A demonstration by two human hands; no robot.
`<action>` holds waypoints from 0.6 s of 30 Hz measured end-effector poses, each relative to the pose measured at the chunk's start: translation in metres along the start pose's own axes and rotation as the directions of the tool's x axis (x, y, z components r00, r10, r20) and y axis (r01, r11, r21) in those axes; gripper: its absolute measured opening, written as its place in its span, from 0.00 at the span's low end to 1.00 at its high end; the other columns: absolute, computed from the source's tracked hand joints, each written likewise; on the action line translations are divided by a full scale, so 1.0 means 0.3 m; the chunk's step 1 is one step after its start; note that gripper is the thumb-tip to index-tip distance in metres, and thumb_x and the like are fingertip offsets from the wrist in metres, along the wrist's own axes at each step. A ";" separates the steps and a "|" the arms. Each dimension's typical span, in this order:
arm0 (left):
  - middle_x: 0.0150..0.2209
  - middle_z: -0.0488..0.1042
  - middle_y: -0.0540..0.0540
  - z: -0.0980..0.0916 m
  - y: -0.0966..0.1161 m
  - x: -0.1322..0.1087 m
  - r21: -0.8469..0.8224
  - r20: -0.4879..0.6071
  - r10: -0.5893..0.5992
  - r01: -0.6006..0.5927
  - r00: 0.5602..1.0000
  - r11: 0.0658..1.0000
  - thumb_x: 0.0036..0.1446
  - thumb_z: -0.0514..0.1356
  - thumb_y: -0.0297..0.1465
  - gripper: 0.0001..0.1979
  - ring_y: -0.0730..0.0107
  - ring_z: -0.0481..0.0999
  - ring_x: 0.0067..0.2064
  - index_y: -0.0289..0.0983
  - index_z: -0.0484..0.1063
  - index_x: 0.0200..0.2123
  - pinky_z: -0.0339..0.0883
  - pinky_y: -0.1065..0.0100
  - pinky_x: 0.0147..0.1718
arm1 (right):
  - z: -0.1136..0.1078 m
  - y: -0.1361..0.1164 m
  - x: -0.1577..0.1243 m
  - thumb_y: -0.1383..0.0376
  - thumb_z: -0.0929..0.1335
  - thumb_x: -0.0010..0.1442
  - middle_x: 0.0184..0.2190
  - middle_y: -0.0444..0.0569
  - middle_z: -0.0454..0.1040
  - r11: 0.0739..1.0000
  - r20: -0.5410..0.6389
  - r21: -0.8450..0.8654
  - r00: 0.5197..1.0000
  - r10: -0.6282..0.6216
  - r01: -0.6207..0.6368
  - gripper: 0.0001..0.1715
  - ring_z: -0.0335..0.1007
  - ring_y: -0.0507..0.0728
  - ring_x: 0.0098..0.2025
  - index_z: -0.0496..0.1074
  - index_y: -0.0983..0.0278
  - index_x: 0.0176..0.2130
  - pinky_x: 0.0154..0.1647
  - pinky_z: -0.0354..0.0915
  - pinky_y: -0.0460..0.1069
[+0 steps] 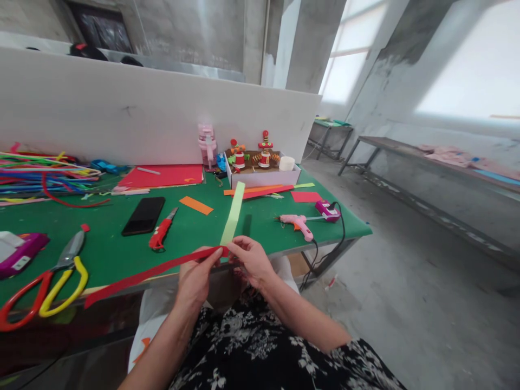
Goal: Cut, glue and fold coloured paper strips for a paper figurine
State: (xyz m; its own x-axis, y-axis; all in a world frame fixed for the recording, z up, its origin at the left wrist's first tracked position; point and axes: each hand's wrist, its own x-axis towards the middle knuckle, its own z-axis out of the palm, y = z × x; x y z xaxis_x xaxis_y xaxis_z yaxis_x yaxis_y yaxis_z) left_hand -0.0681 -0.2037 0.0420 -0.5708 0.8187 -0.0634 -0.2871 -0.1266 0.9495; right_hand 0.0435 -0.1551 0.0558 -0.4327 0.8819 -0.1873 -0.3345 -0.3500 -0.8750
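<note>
Just over the table's front edge, my left hand [197, 273] pinches a long red paper strip [150, 272] near its right end; the rest of the strip stretches down to the left. My right hand [252, 261] is closed at the same spot, its thumb and fingers on the place where a light green paper strip [233, 218] meets the red one. The green strip points up and away from me, with a fold line across it. The two strips cross at roughly a right angle. Whether they are stuck together there, I cannot tell.
On the green table [195, 227] lie scissors [65, 271], a red utility knife [162, 230], a black phone [143, 215], an orange paper piece [196, 205] and a pink glue gun [298, 223] with its cord. Behind stand a box [264, 177] with small figures and a white board [154, 114].
</note>
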 end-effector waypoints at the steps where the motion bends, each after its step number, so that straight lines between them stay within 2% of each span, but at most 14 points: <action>1: 0.19 0.74 0.53 0.001 -0.005 -0.002 -0.004 -0.007 -0.003 0.003 1.000 1.000 0.32 0.75 0.38 0.15 0.74 0.68 0.24 0.37 0.76 0.21 0.63 0.70 0.27 | 0.000 -0.004 0.000 0.52 0.81 0.35 0.20 0.38 0.72 1.000 -0.005 0.002 1.000 0.009 -0.009 0.24 0.64 0.48 0.22 0.73 0.63 0.26 0.25 0.63 0.43; 5: 0.19 0.74 0.52 0.002 -0.013 -0.006 -0.020 -0.025 -0.029 0.029 0.999 0.999 0.31 0.75 0.41 0.18 0.74 0.68 0.23 0.36 0.76 0.22 0.63 0.70 0.25 | -0.005 -0.016 0.001 0.52 0.81 0.31 0.19 0.39 0.73 1.000 -0.011 -0.005 1.000 0.024 -0.024 0.27 0.68 0.49 0.22 0.72 0.63 0.26 0.26 0.67 0.45; 13: 0.18 0.74 0.51 0.007 0.007 -0.014 -0.049 0.037 -0.107 0.108 0.994 0.993 0.30 0.76 0.40 0.18 0.76 0.67 0.21 0.34 0.78 0.23 0.60 0.72 0.23 | -0.028 -0.024 0.016 0.51 0.80 0.37 0.18 0.41 0.75 0.988 -0.001 -0.141 0.998 -0.057 0.057 0.23 0.70 0.51 0.22 0.71 0.63 0.23 0.29 0.69 0.47; 18: 0.18 0.74 0.51 0.016 -0.001 -0.021 -0.107 -0.022 -0.111 0.108 0.994 0.988 0.27 0.76 0.39 0.18 0.76 0.67 0.19 0.35 0.77 0.21 0.60 0.72 0.22 | -0.023 -0.008 0.012 0.52 0.81 0.34 0.19 0.40 0.74 0.998 -0.027 -0.055 1.000 -0.016 0.014 0.25 0.68 0.50 0.22 0.72 0.63 0.25 0.28 0.66 0.45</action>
State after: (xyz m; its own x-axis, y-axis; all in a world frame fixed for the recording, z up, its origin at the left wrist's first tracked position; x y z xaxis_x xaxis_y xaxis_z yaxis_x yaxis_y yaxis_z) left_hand -0.0609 -0.2062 0.0435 -0.5525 0.8150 -0.1749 -0.4272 -0.0967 0.8989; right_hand 0.0485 -0.1489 0.0540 -0.4047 0.8954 -0.1854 -0.2942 -0.3195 -0.9008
